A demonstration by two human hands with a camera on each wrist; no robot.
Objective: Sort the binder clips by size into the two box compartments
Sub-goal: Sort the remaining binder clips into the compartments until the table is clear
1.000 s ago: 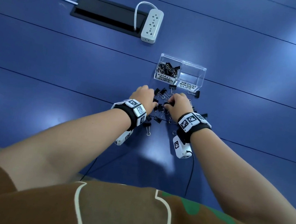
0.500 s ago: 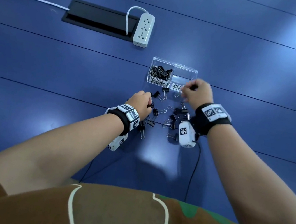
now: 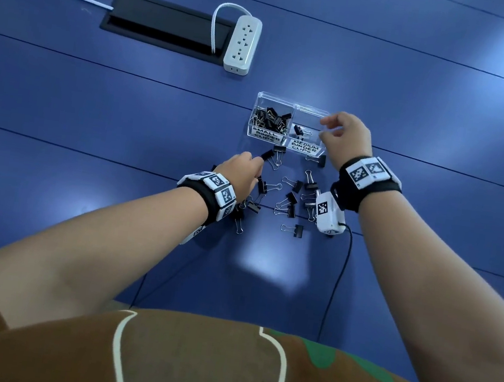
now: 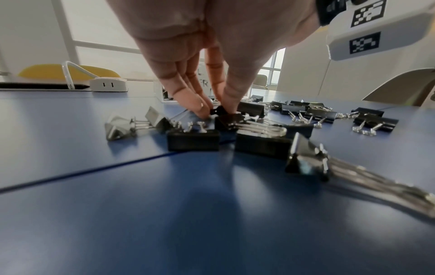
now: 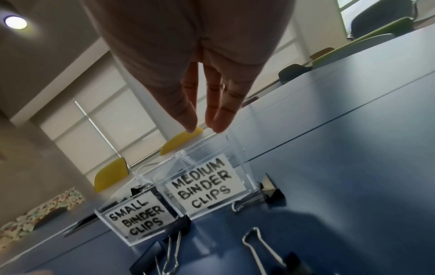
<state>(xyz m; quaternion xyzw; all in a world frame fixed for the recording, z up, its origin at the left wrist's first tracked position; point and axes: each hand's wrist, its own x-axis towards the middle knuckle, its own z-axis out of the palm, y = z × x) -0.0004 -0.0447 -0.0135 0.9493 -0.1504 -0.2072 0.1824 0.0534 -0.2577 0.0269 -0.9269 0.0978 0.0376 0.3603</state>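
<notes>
The left hand [image 3: 240, 173] pinches a small clip [image 4: 218, 111] on the table [image 3: 124, 129]; the right hand [image 3: 346, 136] hangs loose-fingered and empty above the box [image 3: 310, 112].

Both forearms reach forward over the table, bare to the elbow, each wrist bound by a black strap carrying white marker blocks. The left hand [image 3: 242, 172] is lowered to the surface, palm down, its fingertips [image 4: 200, 108] drawn together and pinching a small black clip [image 4: 220, 111]. The right hand [image 3: 346, 136] is held higher and farther forward, off the surface, its fingers [image 5: 213, 111] extended downward, close together and relaxed, with nothing between them.
</notes>
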